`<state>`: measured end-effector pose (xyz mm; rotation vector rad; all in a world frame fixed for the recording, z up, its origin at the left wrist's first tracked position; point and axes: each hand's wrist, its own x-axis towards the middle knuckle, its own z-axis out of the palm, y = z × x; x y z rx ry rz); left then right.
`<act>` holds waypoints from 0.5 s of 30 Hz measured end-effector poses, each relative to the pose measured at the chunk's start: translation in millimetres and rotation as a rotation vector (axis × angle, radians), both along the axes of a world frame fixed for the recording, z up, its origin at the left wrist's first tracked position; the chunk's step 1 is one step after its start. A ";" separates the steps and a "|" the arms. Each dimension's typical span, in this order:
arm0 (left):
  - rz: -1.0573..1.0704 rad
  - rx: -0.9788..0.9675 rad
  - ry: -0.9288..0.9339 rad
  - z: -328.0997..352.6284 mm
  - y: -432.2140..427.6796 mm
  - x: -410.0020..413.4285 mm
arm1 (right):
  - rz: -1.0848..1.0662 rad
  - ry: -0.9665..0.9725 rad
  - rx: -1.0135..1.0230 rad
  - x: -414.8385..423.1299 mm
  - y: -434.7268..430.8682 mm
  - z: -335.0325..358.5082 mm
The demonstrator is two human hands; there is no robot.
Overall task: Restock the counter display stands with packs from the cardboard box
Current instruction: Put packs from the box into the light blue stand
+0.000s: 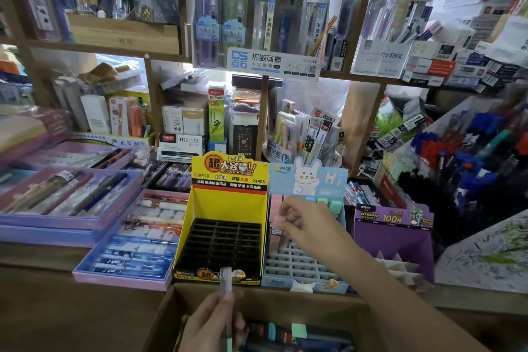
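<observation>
Left hand [211, 320]: grips purple pack [225, 280] | right hand [308, 226]: pinches pink pack [277, 223]

Wooden shelving [363, 100] crammed with stationery; daylight glows behind; wooden counter [43, 308] below.

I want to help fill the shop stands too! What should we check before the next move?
1. Right hand pinches the pink pack: ok.
2. Pink pack seated in a slot of the blue stand: cannot tell, the fingers hide part of it.
3. Free slots in the blue stand: ok, the front rows are empty.
4. Left hand holds the lilac pack ready: ok, upright over the cardboard box.
5. Room in the yellow stand: ok, its black tray looks empty.
6. More packs in the cardboard box: ok.
</observation>
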<state>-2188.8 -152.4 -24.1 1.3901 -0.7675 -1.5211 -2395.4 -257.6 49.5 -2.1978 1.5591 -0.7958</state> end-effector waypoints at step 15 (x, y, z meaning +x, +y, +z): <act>-0.082 -0.158 -0.048 3.9 15.4 -6.9 | 0.014 -0.260 0.047 9.3 43.6 -19.1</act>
